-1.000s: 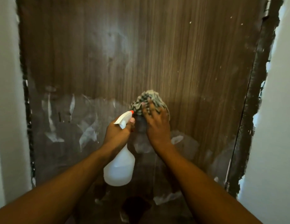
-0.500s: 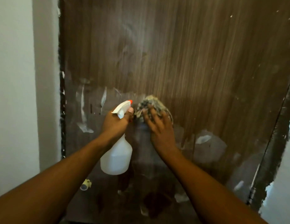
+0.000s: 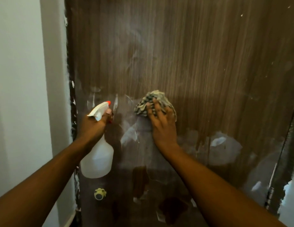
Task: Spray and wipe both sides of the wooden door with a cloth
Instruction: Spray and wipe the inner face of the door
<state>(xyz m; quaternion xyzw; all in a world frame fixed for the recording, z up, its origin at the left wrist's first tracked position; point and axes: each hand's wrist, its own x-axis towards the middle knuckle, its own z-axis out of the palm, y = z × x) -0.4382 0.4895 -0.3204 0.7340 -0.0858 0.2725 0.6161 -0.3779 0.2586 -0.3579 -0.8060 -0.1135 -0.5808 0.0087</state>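
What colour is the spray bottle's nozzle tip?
The nozzle tip is orange-red, clearest in the head view.

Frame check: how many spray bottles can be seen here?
1. The spray bottle hangs from the left hand, which grips its neck, near the left edge of the wooden door. The right hand presses the cloth beside it. Any others are out of frame.

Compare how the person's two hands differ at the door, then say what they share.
The left hand grips the spray bottle by its neck; the right hand presses the cloth against the door. Left fingers curl round; right fingers lie spread. Both are raised at similar height.
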